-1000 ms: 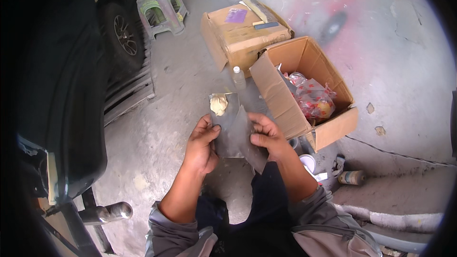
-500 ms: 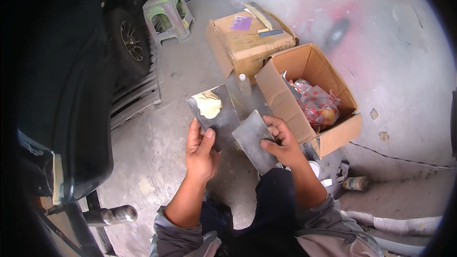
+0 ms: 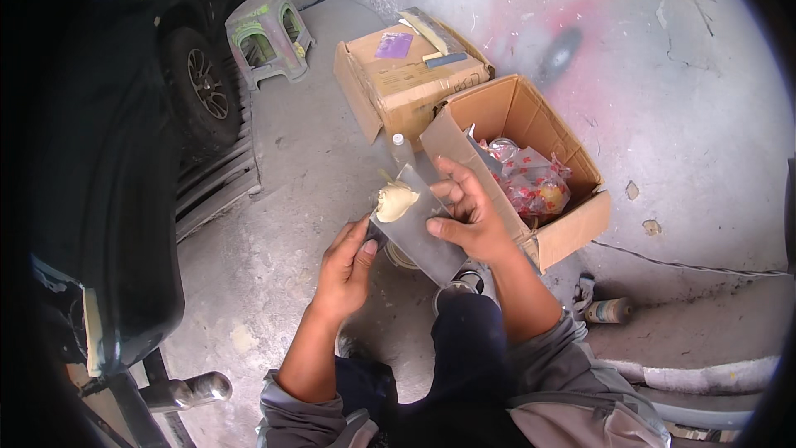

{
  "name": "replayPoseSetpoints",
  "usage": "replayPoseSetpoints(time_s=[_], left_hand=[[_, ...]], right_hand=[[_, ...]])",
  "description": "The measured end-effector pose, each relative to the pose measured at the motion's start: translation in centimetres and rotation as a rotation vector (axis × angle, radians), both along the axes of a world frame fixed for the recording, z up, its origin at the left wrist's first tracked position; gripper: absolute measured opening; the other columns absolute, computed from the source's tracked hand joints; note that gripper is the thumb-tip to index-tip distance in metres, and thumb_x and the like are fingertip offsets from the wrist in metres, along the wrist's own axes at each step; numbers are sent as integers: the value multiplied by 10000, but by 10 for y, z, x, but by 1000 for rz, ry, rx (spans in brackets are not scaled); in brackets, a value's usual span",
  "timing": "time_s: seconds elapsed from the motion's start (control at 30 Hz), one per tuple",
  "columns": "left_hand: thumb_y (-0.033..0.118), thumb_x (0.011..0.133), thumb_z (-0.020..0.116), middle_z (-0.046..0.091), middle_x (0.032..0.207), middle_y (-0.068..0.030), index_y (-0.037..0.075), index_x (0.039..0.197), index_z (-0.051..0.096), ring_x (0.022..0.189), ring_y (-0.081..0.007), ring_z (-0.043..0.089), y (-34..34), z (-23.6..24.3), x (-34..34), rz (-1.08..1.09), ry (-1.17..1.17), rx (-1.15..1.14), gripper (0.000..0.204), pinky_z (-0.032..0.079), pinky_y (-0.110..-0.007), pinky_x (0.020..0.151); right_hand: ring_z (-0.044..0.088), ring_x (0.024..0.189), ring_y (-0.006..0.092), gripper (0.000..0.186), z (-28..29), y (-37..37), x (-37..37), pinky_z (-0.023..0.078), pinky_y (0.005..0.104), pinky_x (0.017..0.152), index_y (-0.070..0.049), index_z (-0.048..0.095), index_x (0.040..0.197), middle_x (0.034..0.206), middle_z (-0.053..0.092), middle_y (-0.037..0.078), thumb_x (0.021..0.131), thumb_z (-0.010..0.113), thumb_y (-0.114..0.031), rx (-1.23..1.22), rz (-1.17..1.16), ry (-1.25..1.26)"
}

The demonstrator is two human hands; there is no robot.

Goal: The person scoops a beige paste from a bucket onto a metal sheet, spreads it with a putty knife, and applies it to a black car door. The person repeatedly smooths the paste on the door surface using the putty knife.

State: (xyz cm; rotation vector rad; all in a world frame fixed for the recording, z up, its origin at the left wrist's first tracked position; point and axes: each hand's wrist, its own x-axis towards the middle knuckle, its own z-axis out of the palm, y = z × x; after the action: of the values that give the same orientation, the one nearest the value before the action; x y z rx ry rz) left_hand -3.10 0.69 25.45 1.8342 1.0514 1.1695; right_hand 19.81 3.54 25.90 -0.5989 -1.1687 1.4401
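Pale cream filler paste (image 3: 396, 201) sits in a lump at the far left corner of a thin grey spreader plate (image 3: 429, 239). My right hand (image 3: 471, 220) grips this plate by its right edge, thumb on top and some fingers raised past the edge. My left hand (image 3: 344, 261) is closed, thumb on top, on a second, darker plate (image 3: 377, 234). Most of that darker plate is hidden beneath the first one. The two plates overlap in front of me, above the floor and my knees.
An open cardboard box (image 3: 531, 124) holds crumpled plastic. Behind it a closed carton (image 3: 414, 75) bears a purple sheet and sanding blocks. A plastic bottle (image 3: 401, 149), round cans (image 3: 456, 289) and a stool (image 3: 269, 37) stand around. A dark vehicle (image 3: 116, 182) fills the left.
My right hand has brought its plate left, over the plate in my left hand. The paste, earlier on the left plate, now shows on the right plate's corner. The view has shifted slightly.
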Motion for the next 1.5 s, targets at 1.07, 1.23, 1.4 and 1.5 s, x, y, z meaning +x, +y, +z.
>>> replayPoseSetpoints(time_s=[1.07, 1.23, 1.4, 1.5], left_hand=[[32, 965, 504, 638, 1141, -104, 24, 1174, 556, 1033, -180, 610, 3, -9, 6, 71, -985, -594, 216, 497, -336, 935], [10, 965, 490, 623, 1129, -101, 32, 1203, 505, 1016, -166, 587, -9, -23, 36, 177, -1018, -608, 239, 458, -320, 949], [-5, 980, 474, 623, 1184, -104, 21, 1248, 499, 1099, -180, 572, -11, -15, 47, 260, -905, -381, 271, 411, -326, 1015], [17, 1000, 468, 616, 1193, -95, -2, 1292, 462, 1069, -127, 561, -7, -17, 35, 254, -931, -386, 293, 415, -282, 981]], right_hand=[[525, 1274, 283, 746, -37, -21, 17, 442, 424, 1047, -110, 318, 1495, 1472, 461, 147, 823, 557, 106, -91, 23, 487], [474, 1323, 265, 736, -29, -33, -17, 402, 416, 1080, -101, 330, 1490, 1471, 456, 125, 824, 582, 88, -19, -11, 550], [360, 1417, 265, 743, -67, -49, -27, 274, 408, 1158, -63, 332, 1480, 1477, 439, 108, 818, 625, 99, 133, -132, 37], [360, 1421, 277, 710, -60, -54, -23, 265, 420, 1159, -52, 349, 1470, 1469, 448, 141, 830, 607, 113, 59, -69, 28]])
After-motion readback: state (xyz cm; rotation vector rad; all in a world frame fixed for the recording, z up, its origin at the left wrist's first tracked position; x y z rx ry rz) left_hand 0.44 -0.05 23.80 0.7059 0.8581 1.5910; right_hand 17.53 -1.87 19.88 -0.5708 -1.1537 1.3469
